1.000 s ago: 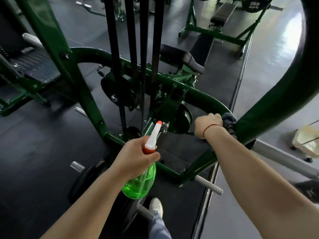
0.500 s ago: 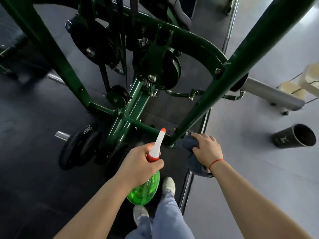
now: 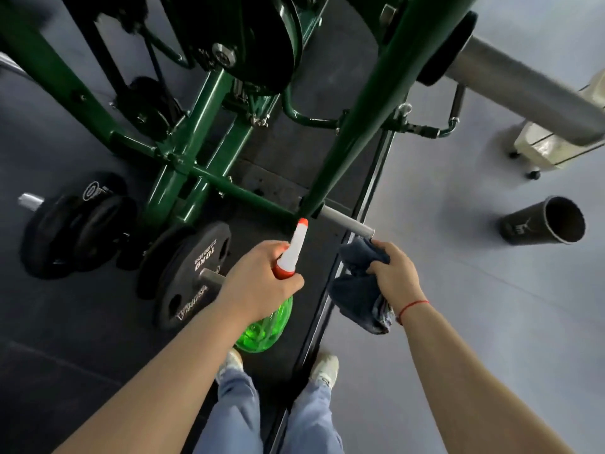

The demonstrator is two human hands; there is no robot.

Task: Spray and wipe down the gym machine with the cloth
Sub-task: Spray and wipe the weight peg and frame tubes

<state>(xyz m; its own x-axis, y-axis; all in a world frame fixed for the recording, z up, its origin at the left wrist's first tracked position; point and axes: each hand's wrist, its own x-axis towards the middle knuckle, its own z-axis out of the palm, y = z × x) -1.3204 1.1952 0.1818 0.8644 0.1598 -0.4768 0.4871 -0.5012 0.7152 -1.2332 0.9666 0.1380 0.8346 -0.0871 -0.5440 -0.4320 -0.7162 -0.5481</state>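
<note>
The green gym machine (image 3: 370,103) fills the upper half of the head view, its slanted frame tube ending at a short silver peg (image 3: 347,222) near the floor. My left hand (image 3: 258,283) grips a green spray bottle (image 3: 266,326) with a white and orange nozzle pointing up toward the tube's foot. My right hand (image 3: 394,275) holds a dark blue cloth (image 3: 358,290) bunched up, just below the tip of the silver peg. The cloth hangs down from my fingers.
Black weight plates (image 3: 193,273) sit on pegs at the left on the dark mat. A black cup (image 3: 545,221) lies on its side on the grey floor at right. A thick silver bar (image 3: 523,90) juts out upper right. My feet stand below.
My right hand with the cloth slid down the slanted green tube from the upper bend to its foot, then off to the silver peg's tip. My view tilted downward; the bottle hand stayed put.
</note>
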